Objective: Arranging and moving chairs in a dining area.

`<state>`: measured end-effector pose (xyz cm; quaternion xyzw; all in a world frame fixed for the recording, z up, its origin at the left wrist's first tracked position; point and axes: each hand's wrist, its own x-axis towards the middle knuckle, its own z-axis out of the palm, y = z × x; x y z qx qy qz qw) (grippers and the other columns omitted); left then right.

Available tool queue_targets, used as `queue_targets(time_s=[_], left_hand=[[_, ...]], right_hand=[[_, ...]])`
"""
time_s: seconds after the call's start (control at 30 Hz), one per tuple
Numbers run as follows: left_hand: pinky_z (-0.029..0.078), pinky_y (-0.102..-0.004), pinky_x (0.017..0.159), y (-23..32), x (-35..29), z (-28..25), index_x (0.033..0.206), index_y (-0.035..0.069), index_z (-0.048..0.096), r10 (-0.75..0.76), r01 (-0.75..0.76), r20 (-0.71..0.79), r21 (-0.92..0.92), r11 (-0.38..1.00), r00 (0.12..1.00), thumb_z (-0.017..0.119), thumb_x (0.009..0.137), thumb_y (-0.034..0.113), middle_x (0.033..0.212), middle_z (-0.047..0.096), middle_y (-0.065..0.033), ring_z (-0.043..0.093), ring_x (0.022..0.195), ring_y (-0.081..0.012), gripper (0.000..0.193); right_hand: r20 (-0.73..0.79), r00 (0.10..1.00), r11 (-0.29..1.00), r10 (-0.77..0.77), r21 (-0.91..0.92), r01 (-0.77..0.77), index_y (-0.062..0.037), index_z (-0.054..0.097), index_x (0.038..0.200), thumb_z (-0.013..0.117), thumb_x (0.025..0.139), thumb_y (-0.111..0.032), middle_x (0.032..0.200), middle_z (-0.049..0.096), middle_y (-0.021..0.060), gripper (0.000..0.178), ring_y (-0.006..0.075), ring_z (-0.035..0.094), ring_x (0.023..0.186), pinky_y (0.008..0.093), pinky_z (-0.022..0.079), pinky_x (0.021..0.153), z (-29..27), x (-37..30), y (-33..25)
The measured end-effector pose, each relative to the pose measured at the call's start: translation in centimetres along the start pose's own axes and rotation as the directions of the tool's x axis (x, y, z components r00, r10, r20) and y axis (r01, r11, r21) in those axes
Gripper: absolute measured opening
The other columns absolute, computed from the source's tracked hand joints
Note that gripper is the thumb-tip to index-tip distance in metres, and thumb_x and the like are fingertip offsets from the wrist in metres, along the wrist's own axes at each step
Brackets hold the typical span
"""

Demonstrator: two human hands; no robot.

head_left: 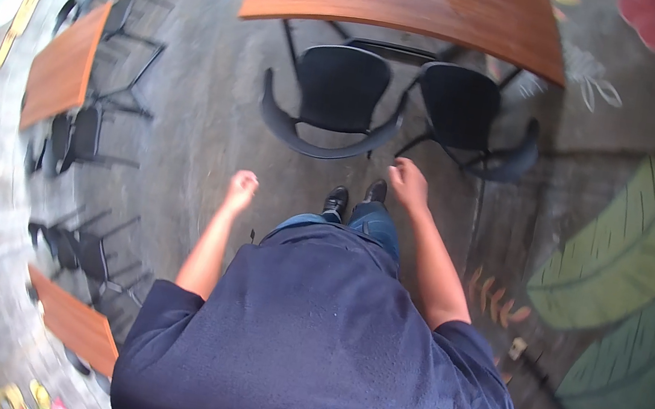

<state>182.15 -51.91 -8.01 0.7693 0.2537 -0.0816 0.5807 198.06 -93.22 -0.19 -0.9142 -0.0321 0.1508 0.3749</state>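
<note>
My left hand [242, 188] hangs in the air over the grey floor, its fingers curled in and nothing seen in them. My right hand [409, 185] is held out in front of me with loosely bent fingers, slightly apart, and holds nothing that I can see. In the view it comes nearest to two black chairs with curved armrests, the left chair [342, 86] and the right chair [458, 105]. Both chairs stand at the near side of a brown wooden table [412, 11]. Neither hand visibly touches a chair.
More wooden tables, one farther off [64, 69] and one nearer [78, 323], stand along the left with black chairs [86, 131] around them. At the right is a wall with painted green leaves [631, 255]. My black shoes [336, 202] stand on the concrete floor [207, 98].
</note>
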Motion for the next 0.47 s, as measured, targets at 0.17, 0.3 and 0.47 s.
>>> queue_targets(time_s=[0.17,0.3,0.47], left_hand=[[0.046,-0.0263,0.063,-4.7,-17.5,4.3,0.095,0.006,0.060,-0.428,0.433,0.109,-0.022,0.901,0.897,0.057,0.086,0.022,0.084,0.061,-0.0026,0.055,0.073,-0.0103,0.019],[0.040,-0.0253,0.052,-5.1,-30.0,4.5,0.101,0.009,0.058,-0.738,0.653,-0.225,-0.353,0.670,0.636,0.054,0.087,0.028,0.090,0.062,-0.0034,0.056,0.069,-0.0123,0.023],[0.043,-0.0491,0.075,-1.2,-37.6,6.4,0.115,0.013,0.051,-0.926,0.705,-0.310,-0.607,0.368,0.216,0.053,0.086,0.039,0.105,0.061,-0.0087,0.059,0.093,-0.0268,0.039]], right_hand=[[0.426,0.853,0.946,-0.303,0.027,0.323,-0.0038,0.061,0.105,0.056,0.083,-0.036,0.106,0.060,0.0195,0.039,0.0323,0.056,0.103,0.0408,0.043,0.089,12.5,8.5,-2.9],[0.724,0.689,0.978,-0.030,-0.120,0.169,0.0048,0.056,0.114,0.042,0.084,-0.058,0.115,0.055,0.0267,0.071,0.0378,0.049,0.115,0.0404,0.039,0.096,22.1,14.5,-1.5],[0.742,0.638,0.970,0.207,-0.242,-0.034,0.0051,0.059,0.112,0.034,0.082,-0.068,0.117,0.054,0.0275,0.082,0.0357,0.049,0.117,0.0393,0.037,0.098,25.9,15.9,-2.0]])
